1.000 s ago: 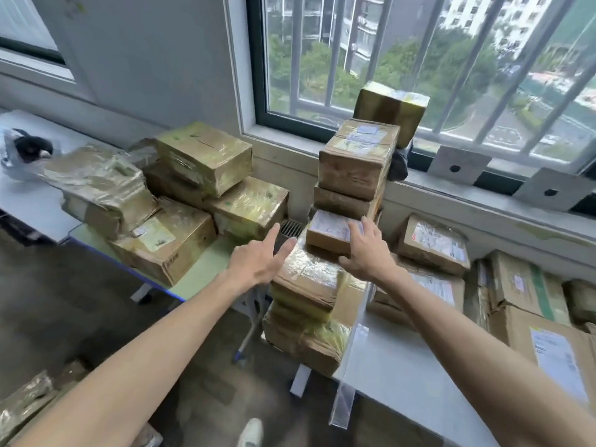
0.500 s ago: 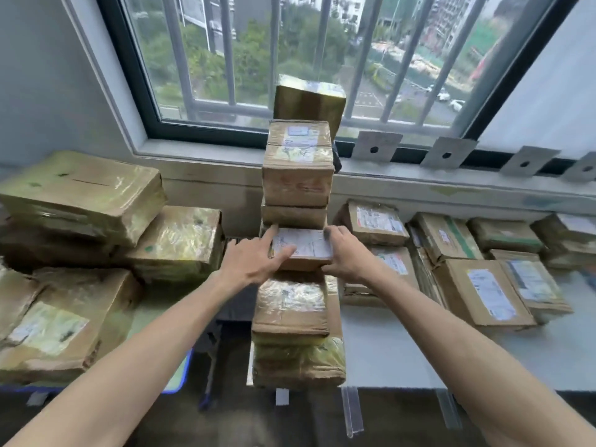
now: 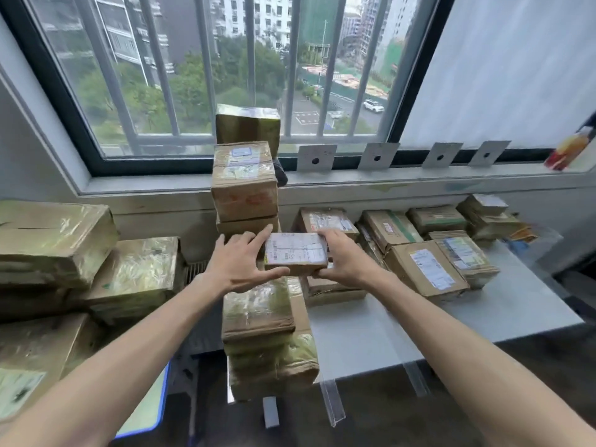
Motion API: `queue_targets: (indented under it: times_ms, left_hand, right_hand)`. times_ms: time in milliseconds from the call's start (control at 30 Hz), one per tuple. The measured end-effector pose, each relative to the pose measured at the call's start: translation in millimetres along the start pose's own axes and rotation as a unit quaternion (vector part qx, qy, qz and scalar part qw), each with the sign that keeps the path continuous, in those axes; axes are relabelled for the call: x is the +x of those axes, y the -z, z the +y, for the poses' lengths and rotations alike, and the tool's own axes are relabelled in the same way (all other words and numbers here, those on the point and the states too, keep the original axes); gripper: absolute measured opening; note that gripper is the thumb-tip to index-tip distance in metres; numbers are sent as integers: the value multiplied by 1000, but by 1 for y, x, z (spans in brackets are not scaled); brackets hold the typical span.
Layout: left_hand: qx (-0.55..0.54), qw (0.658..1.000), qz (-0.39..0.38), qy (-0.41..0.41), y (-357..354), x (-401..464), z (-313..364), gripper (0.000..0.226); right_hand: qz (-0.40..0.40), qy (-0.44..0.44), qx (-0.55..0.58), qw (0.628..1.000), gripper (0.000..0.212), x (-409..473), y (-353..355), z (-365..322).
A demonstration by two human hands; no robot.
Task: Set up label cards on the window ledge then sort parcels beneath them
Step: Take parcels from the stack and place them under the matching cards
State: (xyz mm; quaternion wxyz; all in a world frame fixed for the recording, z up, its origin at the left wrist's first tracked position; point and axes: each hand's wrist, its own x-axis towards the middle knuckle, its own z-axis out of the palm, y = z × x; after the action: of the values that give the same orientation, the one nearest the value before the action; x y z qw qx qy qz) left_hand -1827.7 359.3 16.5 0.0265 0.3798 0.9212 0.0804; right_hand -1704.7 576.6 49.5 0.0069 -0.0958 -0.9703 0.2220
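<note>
A small flat parcel (image 3: 295, 253) with a white shipping label sits between my hands, in front of the tall parcel stack (image 3: 244, 188). My right hand (image 3: 343, 256) grips its right side, fingers over the top and thumb below. My left hand (image 3: 240, 264) touches its left side with spread fingers, thumb under the front edge. Several grey label cards (image 3: 316, 157) with a black dot lean on the window ledge (image 3: 419, 175). Sorted parcels (image 3: 425, 269) lie in rows beneath them on the grey table (image 3: 371, 330).
Large tape-wrapped boxes (image 3: 54, 240) are piled on the left desk. More wrapped parcels (image 3: 258, 308) are stacked low in front of me. One box (image 3: 246, 125) stands on the ledge against the barred window. A colourful carton (image 3: 571, 150) lies at the ledge's far right.
The small parcel has come out of the tall stack toward me and to the right, carried between both hands. My view has shifted right and closer to the window.
</note>
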Motion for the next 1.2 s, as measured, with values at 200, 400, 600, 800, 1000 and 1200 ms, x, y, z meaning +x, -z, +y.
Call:
queue_targets:
  times_ms: [200,400,600,800,1000,1200]
  left_hand:
    - [3,996,6,-93,15,8,65,106]
    - [27,986,13,-163,7,13,156,102]
    - [-2,966,36,-256,-7,7,242,99]
    - [-13,962,18,-272,-28,5,326,94]
    - [-36,962,5,-272,-45,10,389,105]
    - [-25,957,-22,-287,-59,46,438,95]
  right_hand:
    - [38,5,15,999,91,-58,37,42]
    - [71,-9,2,997,91,-124,69,96]
    - [104,-27,-13,994,88,-195,91,149]
    - [102,-67,-18,992,93,-258,110,210]
    - [99,-92,-7,991,95,-289,119,264]
    - [74,-108,-12,991,96,-289,122,318]
